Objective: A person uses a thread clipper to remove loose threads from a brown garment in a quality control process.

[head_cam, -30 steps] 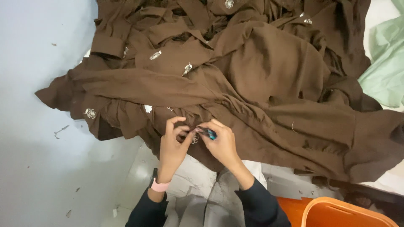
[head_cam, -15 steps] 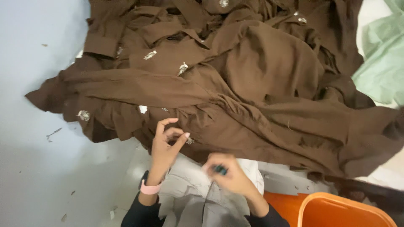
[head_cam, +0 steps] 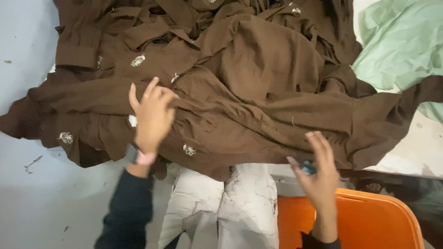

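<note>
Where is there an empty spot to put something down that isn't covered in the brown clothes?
Bare pale surface lies left of the brown garment pile, and more below its left edge. A smaller pale patch sits at the right, under the green cloth. The middle is crowded where the left hand rests.

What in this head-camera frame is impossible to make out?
- Small teal object in the right hand: blurred, mostly hidden by fingers; kind unclear.
- Left hand on the brown garment pile: motion-blurred; grip unclear.
- Pile's top and the green cloth: cut off by frame edges.
</note>
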